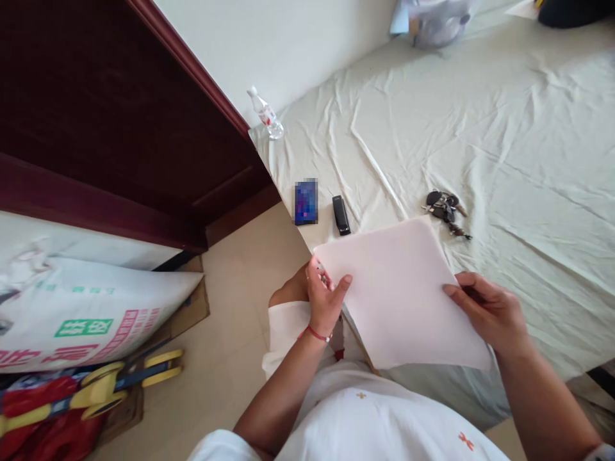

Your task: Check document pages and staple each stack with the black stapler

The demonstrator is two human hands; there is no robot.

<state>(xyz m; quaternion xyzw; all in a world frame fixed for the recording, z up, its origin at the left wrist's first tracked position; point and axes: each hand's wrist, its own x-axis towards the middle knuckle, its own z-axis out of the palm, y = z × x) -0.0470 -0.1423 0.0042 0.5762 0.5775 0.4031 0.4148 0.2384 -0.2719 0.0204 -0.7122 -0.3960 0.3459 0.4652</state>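
Observation:
A pale pink sheet of paper [398, 291] lies tilted over the near edge of a bed covered by a wrinkled cream bedsheet [480, 128]. My left hand [324, 298] pinches the sheet's left corner, thumb on top. My right hand [487, 310] grips the sheet's right edge, fingers curled over it. A red string bracelet circles my left wrist.
On the bed lie a bunch of keys [446, 211], a small black device [341, 214], a blue blurred card [306, 202] and a plastic water bottle [266, 115]. A dark wooden door [110, 109] stands left. A printed sack [81, 307] and red-yellow items [72, 397] sit on the floor.

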